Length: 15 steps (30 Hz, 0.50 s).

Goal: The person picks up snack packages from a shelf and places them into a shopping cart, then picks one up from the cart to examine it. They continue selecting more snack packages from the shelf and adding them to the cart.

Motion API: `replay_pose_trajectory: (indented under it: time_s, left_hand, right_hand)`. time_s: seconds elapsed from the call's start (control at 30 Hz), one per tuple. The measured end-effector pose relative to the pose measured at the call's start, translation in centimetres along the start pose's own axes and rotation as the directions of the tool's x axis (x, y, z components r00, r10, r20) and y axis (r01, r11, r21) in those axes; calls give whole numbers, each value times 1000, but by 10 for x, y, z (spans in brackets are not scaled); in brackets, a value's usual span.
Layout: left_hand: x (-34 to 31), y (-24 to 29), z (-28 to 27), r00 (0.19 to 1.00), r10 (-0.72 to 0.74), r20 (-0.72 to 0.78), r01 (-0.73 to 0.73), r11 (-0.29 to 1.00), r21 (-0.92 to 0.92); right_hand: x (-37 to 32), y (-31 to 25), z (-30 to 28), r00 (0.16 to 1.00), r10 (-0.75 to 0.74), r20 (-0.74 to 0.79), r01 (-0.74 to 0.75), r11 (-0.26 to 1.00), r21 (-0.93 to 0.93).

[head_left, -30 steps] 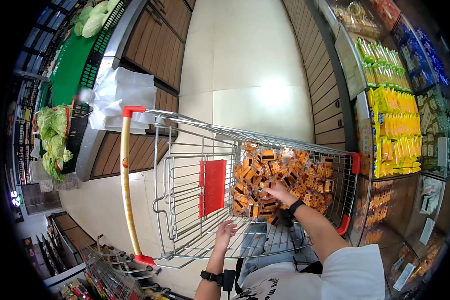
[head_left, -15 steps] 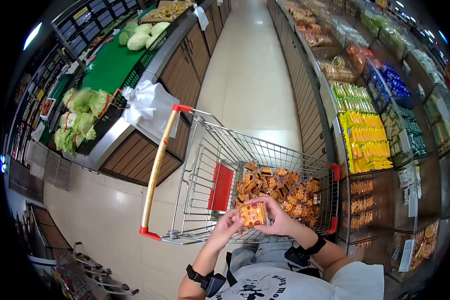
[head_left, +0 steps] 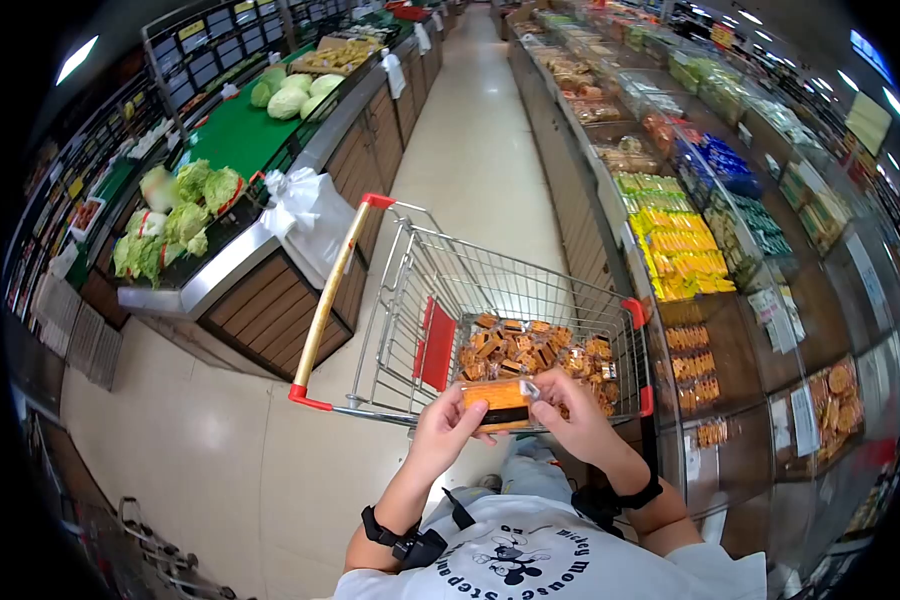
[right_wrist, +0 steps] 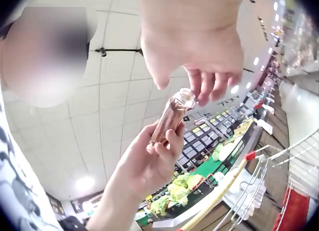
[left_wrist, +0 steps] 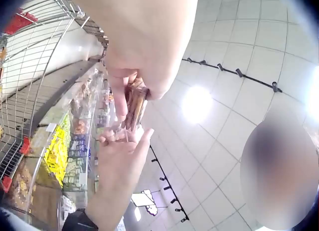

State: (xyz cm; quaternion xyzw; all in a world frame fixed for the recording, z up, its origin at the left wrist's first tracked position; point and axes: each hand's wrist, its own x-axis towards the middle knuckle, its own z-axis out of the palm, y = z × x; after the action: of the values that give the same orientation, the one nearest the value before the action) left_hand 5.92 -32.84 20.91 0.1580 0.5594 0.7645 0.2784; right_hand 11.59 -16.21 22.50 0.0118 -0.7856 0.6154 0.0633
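Above the near side of the shopping cart, both hands hold one small snack packet in clear wrapping. Its upper face is orange with a black band. My left hand grips its left end, thumb on top, fingers beneath. At the other end my right hand pinches the clear wrapper edge. In the right wrist view the packet appears edge-on, its clear end at the right fingers. Many similar orange packets lie heaped in the cart.
Shelf bins with yellow packets and other wrapped snacks line the right side. At left a produce counter bears lettuce and cabbages, with white plastic bags hanging at its corner. An aisle runs between them.
My right hand has come up from the heap with a packet, and my left hand has joined it. The packet has turned from its printed face to its black-banded one. The head view has tilted up.
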Motion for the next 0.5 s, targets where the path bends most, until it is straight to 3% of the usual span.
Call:
replay_pose_trajectory:
  time_s: [0.03,0.1,0.17,0.3,0.37,0.4,0.47,0.5]
  left_hand:
    - [0,-2,3,999,13,38,-13,1000,8]
    - [3,-8,13,991,30,128,-33,999,19]
    - [5,-13,23,993,38,116,-41,999,26]
    - [7,-18,36,977,102,188,-119,990,80]
    - [2,-18,47,985,78,156,-100,986,137]
    - [-1,-16,51,968,197,155,-238,918,317]
    - [-5,-13,61,881,417,221,-458,643,614]
    - [-5,-14,63,871,448,202,-469,637,611]
  right_hand:
    - [-8,0,-1,989,126,82,-140,972,187]
    - [-21,21,-1,999,19,-45,-12,989,147]
    - [-36,26,-6,989,-29,-148,43,994,96]
    - [-66,26,-14,955,55,-291,9,977,215]
    - [-76,22,-14,949,74,-305,23,953,301]
    - [-80,19,-15,948,103,-302,5,942,337]
    - [-85,16,-19,939,127,-318,-4,933,361]
    - [-83,14,-22,933,126,-338,0,937,350]
